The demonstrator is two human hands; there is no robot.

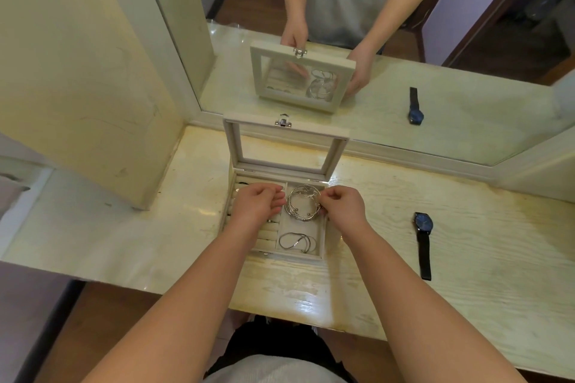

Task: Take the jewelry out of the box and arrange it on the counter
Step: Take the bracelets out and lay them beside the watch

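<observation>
A cream jewelry box (323,236) stands open on the counter (389,289), its glass lid (281,146) upright. Several silver bangles (300,205) sit in the box's far right compartment. My right hand (342,207) pinches their right edge. My left hand (258,204) hovers over the ring-roll section with fingers curled loosely, touching the bangles' left side. A thin silver necklace (295,241) lies coiled in the near right compartment. A dark blue watch (423,227) with a black strap lies on the counter, right of the box.
A large mirror (373,40) rises behind the counter and reflects the box, the watch and me. A cream wall panel (93,87) juts out at the left. The counter's front edge runs close to my body.
</observation>
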